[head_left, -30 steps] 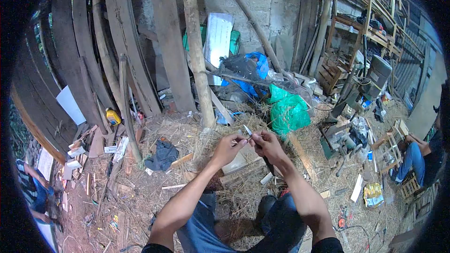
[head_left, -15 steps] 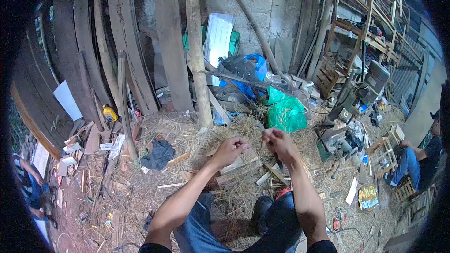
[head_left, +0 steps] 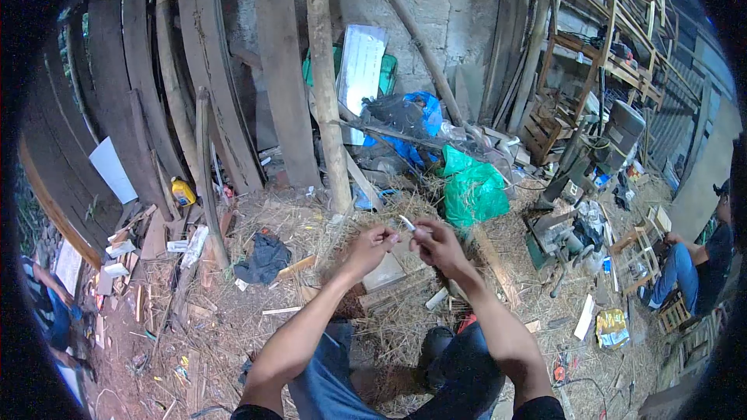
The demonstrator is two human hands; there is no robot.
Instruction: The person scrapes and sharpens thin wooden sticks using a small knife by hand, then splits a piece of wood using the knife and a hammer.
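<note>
My right hand [head_left: 441, 250] is closed around a knife [head_left: 407, 223], its short bright blade sticking out toward the upper left. A dark part shows below the fist. My left hand [head_left: 369, 252] is just left of the blade, with thumb and fingertips pressed together. Whatever it pinches is too small to make out. Both hands are held in front of me, over my lap and the straw-strewn ground. Below and between them lies a flat wooden board [head_left: 383, 271] among other wood pieces.
A green plastic bag [head_left: 473, 190] lies ahead, right of a wooden post [head_left: 328, 93]. A black cloth [head_left: 264, 257] is on the left ground. One person [head_left: 685, 268] sits at far right; another [head_left: 50, 303] shows at far left. Wood scraps litter the floor.
My right hand has moved left and slightly down, bringing the blade tip near my left fingers. My left hand has shifted slightly left. A long plank on the right is now uncovered.
</note>
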